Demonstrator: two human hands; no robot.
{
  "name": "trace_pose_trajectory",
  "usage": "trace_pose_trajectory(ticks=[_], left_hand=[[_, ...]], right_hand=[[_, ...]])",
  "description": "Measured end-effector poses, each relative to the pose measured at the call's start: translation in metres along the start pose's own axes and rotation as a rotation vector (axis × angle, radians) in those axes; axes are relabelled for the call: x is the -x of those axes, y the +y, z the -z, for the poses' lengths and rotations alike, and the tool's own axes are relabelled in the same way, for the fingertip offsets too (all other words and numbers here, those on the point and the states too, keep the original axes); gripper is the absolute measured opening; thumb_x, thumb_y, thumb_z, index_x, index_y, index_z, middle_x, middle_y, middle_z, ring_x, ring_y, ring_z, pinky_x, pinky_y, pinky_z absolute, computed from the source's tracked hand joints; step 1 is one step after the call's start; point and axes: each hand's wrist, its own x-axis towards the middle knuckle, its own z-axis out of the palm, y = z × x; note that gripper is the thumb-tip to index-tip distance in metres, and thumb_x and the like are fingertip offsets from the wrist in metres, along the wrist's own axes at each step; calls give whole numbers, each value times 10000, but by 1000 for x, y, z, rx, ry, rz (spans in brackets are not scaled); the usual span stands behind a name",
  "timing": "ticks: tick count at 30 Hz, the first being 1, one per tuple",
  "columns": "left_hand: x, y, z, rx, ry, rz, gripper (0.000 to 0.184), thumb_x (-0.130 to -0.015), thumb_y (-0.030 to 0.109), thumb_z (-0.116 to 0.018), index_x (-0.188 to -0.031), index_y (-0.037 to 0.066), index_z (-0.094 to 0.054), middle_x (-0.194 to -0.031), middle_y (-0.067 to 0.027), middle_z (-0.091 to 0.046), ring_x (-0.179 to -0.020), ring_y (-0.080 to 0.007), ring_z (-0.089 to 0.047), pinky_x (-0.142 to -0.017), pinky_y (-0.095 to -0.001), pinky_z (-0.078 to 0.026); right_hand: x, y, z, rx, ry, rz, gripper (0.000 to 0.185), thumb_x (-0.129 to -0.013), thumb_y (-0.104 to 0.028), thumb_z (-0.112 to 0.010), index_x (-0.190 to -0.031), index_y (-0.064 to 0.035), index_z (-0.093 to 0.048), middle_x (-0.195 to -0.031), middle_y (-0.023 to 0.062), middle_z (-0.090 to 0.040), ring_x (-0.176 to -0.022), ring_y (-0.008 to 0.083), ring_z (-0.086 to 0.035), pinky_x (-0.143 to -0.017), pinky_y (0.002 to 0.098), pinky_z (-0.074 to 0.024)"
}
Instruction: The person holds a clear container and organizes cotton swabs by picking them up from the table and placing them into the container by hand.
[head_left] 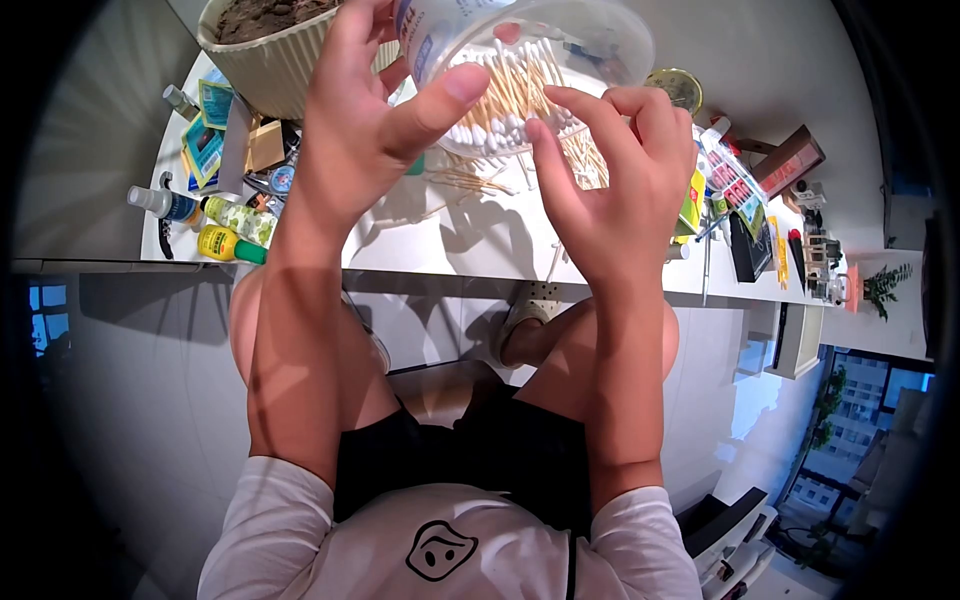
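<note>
My left hand (375, 120) grips a clear plastic tub (610, 35) with printing on its side, the thumb in front and other fingers partly hidden. The tub is tilted with its mouth toward me. Inside lies a bundle of cotton swabs (510, 90), wooden sticks with white tips. At the mouth's right side is my right hand (630, 160), its thumb and index finger apart beside the swabs. Whether the fingertips touch them, I cannot tell. More loose swabs (470, 178) lie on the white table (440, 250) below the tub.
A ribbed cream plant pot (265, 75) stands at the back left. Below it are a yellow bottle with a green cap (228, 244), a white bottle (165, 204) and packets (205, 150). A dark box (750, 250) and a reddish-brown box (790, 162) sit at the right.
</note>
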Motion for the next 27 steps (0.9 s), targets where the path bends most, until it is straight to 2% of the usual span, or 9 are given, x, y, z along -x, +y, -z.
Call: trace_pose_trajectory(ticks=[11,19,22,27], left_hand=[[-1,-4,1,-2,-3,-15,883,-758,478,-679,-1347,-71,-318,-1217,-185,-501,-1140,-240,-496,-989,-358,-387],[-1,-4,0,14,-14,-24,870,-771,455,-680,-1353,-71,-305,-1278,-192,-469,-1183,-246,-474,-1012,-354,-363],[0,-1,-3,2,-6,-12,876,-766,456,-684,-1355,-70,-304,-1287,-191,-463,-1195,-244,-466,-1019,-348,-354],[0,0,-2,-2,-14,-11,879,-764,455,-685,-1358,-68,-302,-1294,-188,-457,-1201,-242,-461,-1021,-344,-352]], right_hand=[[1,0,-2,28,2,11,145,-728,-169,-705,-867,-151,-667,-834,-5,-510,-774,196,-473,-667,342,-333],[0,-2,1,80,31,26,145,-717,-144,-735,-859,-146,-702,-802,4,-521,-733,191,-476,-678,319,-368],[1,-1,-1,42,46,26,123,-714,-128,-690,-831,-149,-658,-819,-11,-522,-768,195,-481,-659,336,-333],[-1,-6,2,-7,-83,-8,202,-646,-77,-659,-835,-151,-666,-862,7,-514,-797,215,-480,-674,352,-340]])
